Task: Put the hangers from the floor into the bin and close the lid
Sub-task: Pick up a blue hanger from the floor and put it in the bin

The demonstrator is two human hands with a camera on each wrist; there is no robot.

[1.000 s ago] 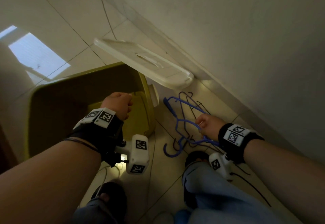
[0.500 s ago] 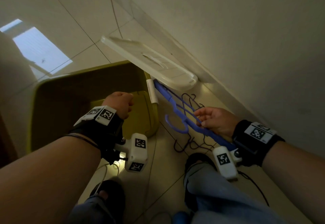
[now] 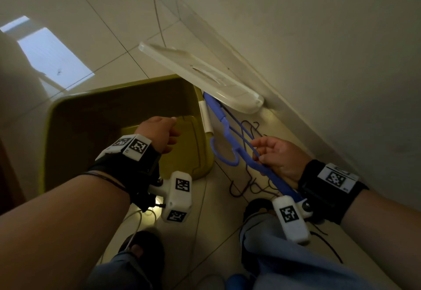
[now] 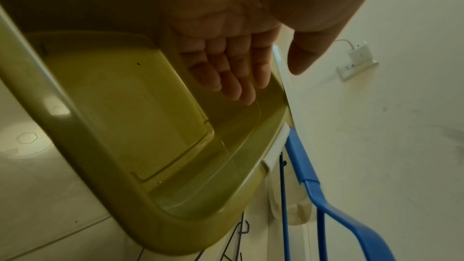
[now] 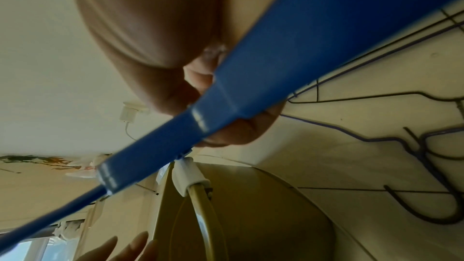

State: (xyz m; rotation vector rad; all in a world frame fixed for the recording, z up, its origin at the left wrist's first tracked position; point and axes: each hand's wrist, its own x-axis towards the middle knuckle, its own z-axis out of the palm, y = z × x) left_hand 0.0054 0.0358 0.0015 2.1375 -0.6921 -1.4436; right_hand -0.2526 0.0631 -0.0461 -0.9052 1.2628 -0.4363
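Several wire hangers (image 3: 250,185) on tiled floor (image 3: 95,39); right-hand fingers (image 3: 262,146) round blue hanger (image 3: 230,135), left fingers (image 4: 233,78) apart.

Head view looks steeply down; both wrist views sit close, sharing the bin (image 3: 127,107) rim and blue hanger (image 4: 311,186).

Bin (image 3: 127,98) stands left; lid (image 3: 200,78) leans on the wall behind it; hangers (image 3: 248,187) lie on the floor to its right
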